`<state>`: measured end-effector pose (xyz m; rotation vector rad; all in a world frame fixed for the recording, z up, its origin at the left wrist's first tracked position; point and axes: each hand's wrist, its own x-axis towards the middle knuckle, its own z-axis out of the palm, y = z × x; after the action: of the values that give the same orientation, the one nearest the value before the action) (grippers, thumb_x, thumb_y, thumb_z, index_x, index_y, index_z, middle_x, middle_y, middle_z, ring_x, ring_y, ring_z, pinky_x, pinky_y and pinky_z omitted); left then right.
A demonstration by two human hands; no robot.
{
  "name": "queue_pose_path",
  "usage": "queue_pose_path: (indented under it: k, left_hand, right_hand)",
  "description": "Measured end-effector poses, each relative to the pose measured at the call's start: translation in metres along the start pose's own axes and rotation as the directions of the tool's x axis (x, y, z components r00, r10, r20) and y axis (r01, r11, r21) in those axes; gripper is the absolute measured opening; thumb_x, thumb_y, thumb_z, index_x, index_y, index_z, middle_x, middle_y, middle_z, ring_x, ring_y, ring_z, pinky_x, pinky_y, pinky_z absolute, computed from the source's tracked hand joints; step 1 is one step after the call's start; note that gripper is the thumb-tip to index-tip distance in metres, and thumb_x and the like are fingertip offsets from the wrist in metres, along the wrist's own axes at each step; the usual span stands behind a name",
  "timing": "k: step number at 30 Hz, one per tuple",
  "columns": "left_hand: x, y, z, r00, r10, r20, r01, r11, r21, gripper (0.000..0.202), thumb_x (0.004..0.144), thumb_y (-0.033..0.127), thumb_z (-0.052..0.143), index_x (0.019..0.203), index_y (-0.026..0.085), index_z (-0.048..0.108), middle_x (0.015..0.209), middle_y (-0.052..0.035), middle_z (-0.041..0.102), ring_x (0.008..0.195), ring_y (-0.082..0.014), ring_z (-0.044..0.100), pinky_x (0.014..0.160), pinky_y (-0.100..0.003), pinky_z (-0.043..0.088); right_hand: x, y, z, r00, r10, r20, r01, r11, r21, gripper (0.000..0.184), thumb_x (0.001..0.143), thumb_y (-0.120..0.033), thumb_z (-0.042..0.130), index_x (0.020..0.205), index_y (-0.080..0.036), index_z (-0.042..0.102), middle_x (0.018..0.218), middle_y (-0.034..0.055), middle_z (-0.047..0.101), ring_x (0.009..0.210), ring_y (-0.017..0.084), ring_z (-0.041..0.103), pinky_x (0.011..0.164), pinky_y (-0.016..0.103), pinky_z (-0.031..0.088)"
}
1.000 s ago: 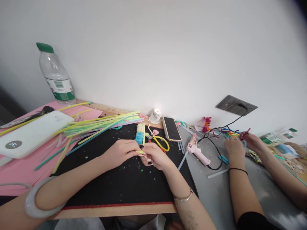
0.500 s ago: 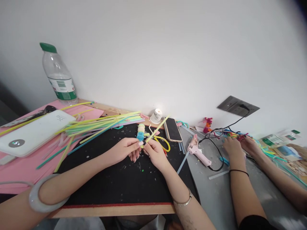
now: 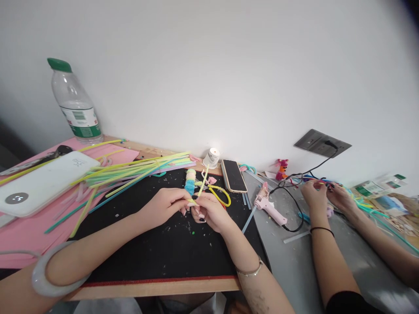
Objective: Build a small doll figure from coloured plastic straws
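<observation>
Yellow stem (image 3: 203, 181), pinched by fingers of left hand (image 3: 165, 206) and right hand (image 3: 212, 213), had been swung leftward, away from phone (image 3: 234, 175).

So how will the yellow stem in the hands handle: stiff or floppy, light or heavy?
Probably fairly stiff: the yellow stem juts out straight from the right hand. Likely very light, as it looks so slender. Might bend under a sideways push, being that thin.

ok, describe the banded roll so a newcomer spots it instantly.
Find the black mat. On it, just beyond the left hand and right hand, is a short, thick roll. Its stacked bands of pale green, cream and blue set it apart from the long thin stems to its left and the yellow loop to its right.
</observation>
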<state>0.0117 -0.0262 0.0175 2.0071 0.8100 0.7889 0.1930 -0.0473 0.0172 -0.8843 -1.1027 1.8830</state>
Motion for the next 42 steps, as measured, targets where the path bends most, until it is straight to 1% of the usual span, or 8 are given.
queue_pose_path:
  k: [4, 8, 13, 18, 21, 29, 35, 42]
  left_hand:
    - [0.000, 0.005, -0.001, 1.000, 0.020, -0.018, -0.020, 1.000, 0.015, 0.021, 0.088, 0.029, 0.049, 0.080, 0.018, 0.065, 0.069, 0.0003, 0.063, 0.064, -0.0122, 0.059, 0.065, -0.023, 0.045]
    - [0.003, 0.001, 0.004, 0.971, -0.218, 0.101, 0.239, 0.913, -0.331, 0.037, 0.088, 0.048, 0.047, 0.074, 0.016, 0.058, 0.065, -0.0014, 0.062, 0.057, -0.0137, 0.059, 0.058, -0.025, 0.047]
    - [0.005, -0.003, 0.009, 0.869, -0.441, 0.227, 0.483, 0.649, -0.588, 0.048, 0.085, 0.057, 0.046, 0.065, 0.015, 0.053, 0.050, -0.0006, 0.055, 0.042, -0.0109, 0.047, 0.045, -0.024, 0.037]
    - [0.004, 0.002, 0.007, 0.831, -0.485, 0.271, 0.528, 0.538, -0.657, 0.037, 0.081, 0.046, 0.057, 0.062, 0.015, 0.051, 0.050, 0.0030, 0.048, 0.044, -0.0083, 0.041, 0.043, -0.022, 0.028]
    - [0.004, 0.002, 0.007, 0.835, -0.477, 0.274, 0.528, 0.554, -0.644, 0.031, 0.079, 0.041, 0.059, 0.063, 0.015, 0.052, 0.053, 0.0032, 0.049, 0.046, -0.0082, 0.042, 0.045, -0.021, 0.029]
    - [0.006, -0.006, 0.011, 0.890, -0.397, 0.223, 0.455, 0.753, -0.476, 0.040, 0.082, 0.052, 0.053, 0.065, 0.016, 0.049, 0.054, 0.0029, 0.052, 0.044, -0.0092, 0.047, 0.047, -0.023, 0.037]
    - [0.004, -0.007, 0.009, 0.956, -0.268, 0.121, 0.289, 0.930, -0.227, 0.038, 0.088, 0.049, 0.043, 0.067, 0.017, 0.049, 0.057, 0.0035, 0.053, 0.047, -0.0103, 0.049, 0.049, -0.023, 0.037]
    - [0.001, 0.005, 0.001, 0.991, -0.122, 0.050, 0.122, 0.993, 0.004, 0.037, 0.093, 0.038, 0.034, 0.064, 0.019, 0.048, 0.055, 0.0033, 0.051, 0.051, -0.0113, 0.049, 0.055, -0.023, 0.038]
  right_hand:
    - [0.000, 0.000, -0.002, 0.998, -0.029, 0.051, 0.030, 0.999, -0.014, 0.032, 0.078, -0.037, 0.064, 0.060, -0.017, 0.047, 0.046, -0.0068, 0.040, 0.039, 0.005, 0.027, 0.041, 0.021, 0.020]
    - [0.002, 0.004, -0.005, 0.982, -0.190, -0.002, 0.183, 0.950, -0.254, 0.035, 0.083, -0.045, 0.058, 0.065, -0.017, 0.049, 0.051, -0.0059, 0.039, 0.043, 0.006, 0.028, 0.044, 0.022, 0.020]
    - [0.000, 0.001, -0.002, 0.928, -0.370, 0.038, 0.295, 0.668, -0.683, 0.031, 0.091, -0.039, 0.048, 0.071, -0.016, 0.056, 0.062, -0.0021, 0.043, 0.056, 0.010, 0.036, 0.056, 0.024, 0.029]
    - [-0.003, -0.004, 0.001, 0.888, -0.437, 0.142, 0.361, 0.471, -0.805, 0.027, 0.093, -0.030, 0.043, 0.074, -0.018, 0.058, 0.071, 0.0010, 0.053, 0.066, 0.014, 0.047, 0.068, 0.026, 0.036]
    - [-0.001, -0.001, -0.001, 0.908, -0.413, 0.069, 0.301, 0.531, -0.792, 0.029, 0.091, -0.032, 0.047, 0.066, -0.018, 0.051, 0.061, -0.0019, 0.046, 0.058, 0.012, 0.040, 0.058, 0.025, 0.032]
    - [0.007, 0.010, -0.007, 0.982, -0.156, -0.102, 0.105, 0.916, -0.386, 0.028, 0.083, -0.036, 0.053, 0.062, -0.018, 0.048, 0.050, -0.0055, 0.044, 0.041, 0.007, 0.034, 0.040, 0.022, 0.023]
    - [0.007, 0.011, -0.008, 0.996, -0.066, -0.061, 0.059, 0.991, -0.117, 0.030, 0.079, -0.040, 0.062, 0.063, -0.016, 0.052, 0.048, -0.0054, 0.046, 0.040, 0.007, 0.035, 0.039, 0.021, 0.023]
    - [0.004, 0.009, -0.006, 1.000, -0.023, -0.016, 0.022, 0.999, -0.036, 0.036, 0.078, -0.042, 0.065, 0.059, -0.016, 0.049, 0.047, -0.0046, 0.046, 0.040, 0.006, 0.034, 0.040, 0.021, 0.023]
